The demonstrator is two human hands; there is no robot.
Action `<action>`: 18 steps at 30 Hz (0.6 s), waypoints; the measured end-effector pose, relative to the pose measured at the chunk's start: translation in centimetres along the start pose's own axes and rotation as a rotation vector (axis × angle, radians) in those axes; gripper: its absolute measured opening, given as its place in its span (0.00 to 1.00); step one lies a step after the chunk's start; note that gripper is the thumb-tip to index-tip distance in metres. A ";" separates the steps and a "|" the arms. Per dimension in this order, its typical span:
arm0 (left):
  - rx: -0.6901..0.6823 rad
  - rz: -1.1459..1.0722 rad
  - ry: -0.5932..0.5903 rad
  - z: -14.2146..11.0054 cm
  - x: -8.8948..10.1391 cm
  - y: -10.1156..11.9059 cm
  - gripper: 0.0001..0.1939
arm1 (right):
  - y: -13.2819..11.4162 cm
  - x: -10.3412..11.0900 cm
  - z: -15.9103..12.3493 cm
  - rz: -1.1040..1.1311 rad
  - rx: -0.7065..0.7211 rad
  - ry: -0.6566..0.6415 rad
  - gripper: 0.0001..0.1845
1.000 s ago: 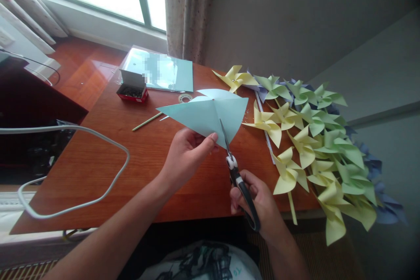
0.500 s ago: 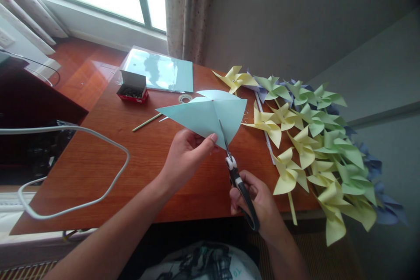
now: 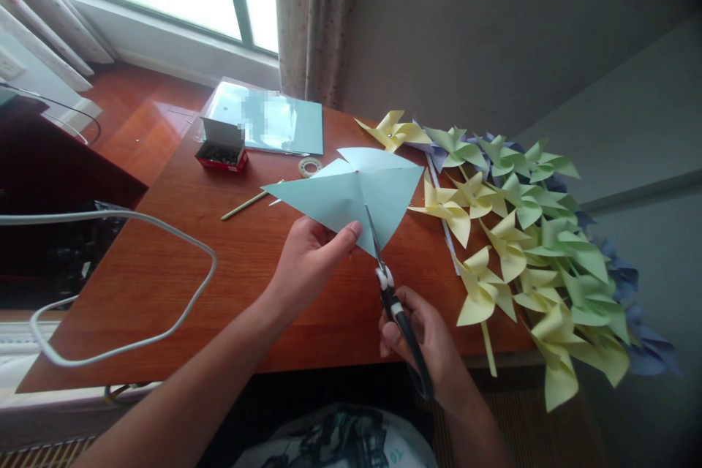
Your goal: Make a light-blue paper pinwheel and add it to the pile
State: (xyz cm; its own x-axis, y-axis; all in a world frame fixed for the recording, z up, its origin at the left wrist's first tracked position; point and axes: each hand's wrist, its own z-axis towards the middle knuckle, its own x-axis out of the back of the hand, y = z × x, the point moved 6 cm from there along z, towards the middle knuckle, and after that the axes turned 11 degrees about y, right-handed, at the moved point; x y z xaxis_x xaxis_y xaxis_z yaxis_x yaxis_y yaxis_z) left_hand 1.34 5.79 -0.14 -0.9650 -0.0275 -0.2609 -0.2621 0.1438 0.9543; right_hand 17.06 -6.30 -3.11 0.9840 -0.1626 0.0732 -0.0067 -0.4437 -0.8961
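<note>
pale blue paper sheet (image 3: 334,194), held just above the wooden desk (image 3: 180,292), is the piece being cut; take it as the centre of the dial. the left hand (image 3: 318,252), at seven o'clock, pinches its near edge, thumb on top and fingers tucked under. at five o'clock the right hand (image 3: 425,344) is wrapped around the handles of the black-and-white scissors (image 3: 385,279). one blade shows on top, running in from the six o'clock corner towards a small reddish dot (image 3: 357,171); the other is presumably beneath, so how far apart they stand i cannot tell.

for a clean slit, i'd keep the blade lined up with the dot, close gently and stop short of it, since a cut through the middle would weaken the sheet. the thumb is near the blade, so it should stay clear of the line while keeping the paper taut.

a tape roll (image 3: 310,167) lies at ten o'clock, the open red box (image 3: 221,153) further out that way, and yellow pinwheels (image 3: 485,285) towards four.
</note>
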 end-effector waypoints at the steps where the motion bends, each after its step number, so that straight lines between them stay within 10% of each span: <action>1: -0.004 0.006 -0.009 0.0 -0.1 0.1 0.11 | -0.1 -0.1 -0.1 0.013 0.017 -0.015 0.25; 18: -0.085 0.003 -0.160 -0.4 -1.2 0.7 0.08 | -0.5 -0.4 0.0 0.064 0.029 -0.051 0.26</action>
State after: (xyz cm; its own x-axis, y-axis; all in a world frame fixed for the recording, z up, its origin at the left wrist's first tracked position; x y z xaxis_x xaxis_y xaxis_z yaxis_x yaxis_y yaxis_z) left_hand 2.30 5.54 0.87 -0.9536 0.1311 -0.2712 -0.2656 0.0588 0.9623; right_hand 16.63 -6.01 -2.68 0.9895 -0.1444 -0.0061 -0.0652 -0.4082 -0.9106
